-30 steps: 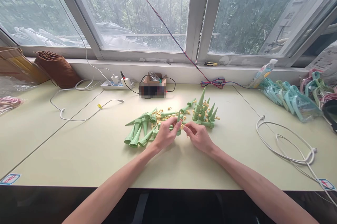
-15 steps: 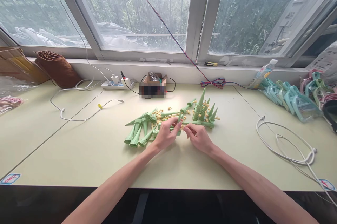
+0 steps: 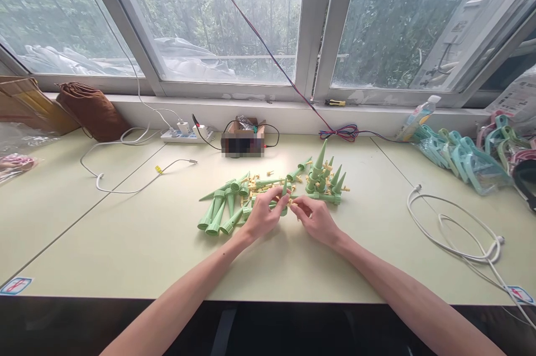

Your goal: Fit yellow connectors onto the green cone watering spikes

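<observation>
My left hand [image 3: 268, 210] is closed around a green plant watering spike [image 3: 285, 185], which it holds upright with the tip pointing up. The thumb and fingers of my right hand [image 3: 313, 215] pinch a small yellow valve [image 3: 292, 201] at the side of that spike. Fingers partly cover the joint between the two parts. To the left lies a loose group of green spikes [image 3: 215, 213] with wide ribbed caps. Behind my hands are scattered yellow valves [image 3: 252, 184]. On the right, several spikes fitted with yellow valves [image 3: 319, 169] stand upright close together.
White cables lie on the table [image 3: 138, 244] at the left and in a loop [image 3: 456, 227] at the right. At the back are a power strip [image 3: 186, 134], a small box [image 3: 247, 127] and bundled wire [image 3: 345, 132]. Teal clips [image 3: 473, 158] and a bottle [image 3: 419, 116] are far right.
My right fingertips have shifted very slightly at the yellow valve. My left hand and the spike in it stay in place.
</observation>
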